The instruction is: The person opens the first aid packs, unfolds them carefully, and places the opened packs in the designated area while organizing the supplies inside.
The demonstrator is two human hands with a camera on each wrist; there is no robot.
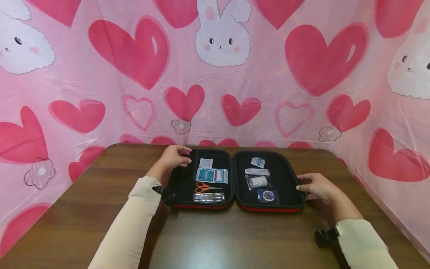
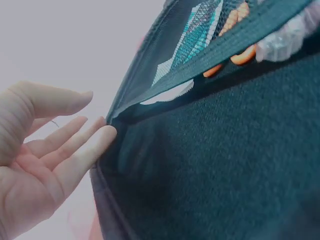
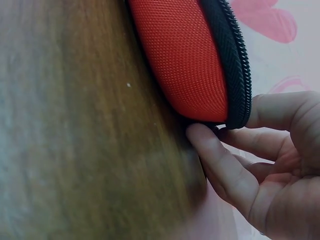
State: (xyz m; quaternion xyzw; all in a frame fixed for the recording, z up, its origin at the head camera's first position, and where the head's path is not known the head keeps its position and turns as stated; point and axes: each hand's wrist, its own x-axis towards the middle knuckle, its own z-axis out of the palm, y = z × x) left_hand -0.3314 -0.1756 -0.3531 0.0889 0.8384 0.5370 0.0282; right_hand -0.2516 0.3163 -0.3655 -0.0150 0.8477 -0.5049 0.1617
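Observation:
A black-lined first-aid case (image 1: 181, 186) with a red shell lies spread flat on the table. My left hand (image 1: 173, 157) is at its far left edge, and the left wrist view shows straight fingers touching the rim, thumb apart. At the right edge, my right hand (image 1: 317, 186) holds the zippered rim, fingers against its red side (image 3: 182, 60). Behind mesh (image 2: 172, 65) in the left half are orange-handled scissors (image 1: 201, 187), a teal packet (image 1: 211, 175), a white packet (image 1: 206, 163) and a clear pack of thin sticks (image 1: 209, 197).
The right half holds a white roll in clear wrap (image 1: 258, 182), a ring-shaped roll in a blue wrapper (image 1: 267, 196), a narrow packet (image 1: 256, 172) and a small printed packet (image 1: 258, 162). A wooden table (image 1: 208, 239) carries the case; a pink heart-print cloth (image 1: 208, 78) hangs behind.

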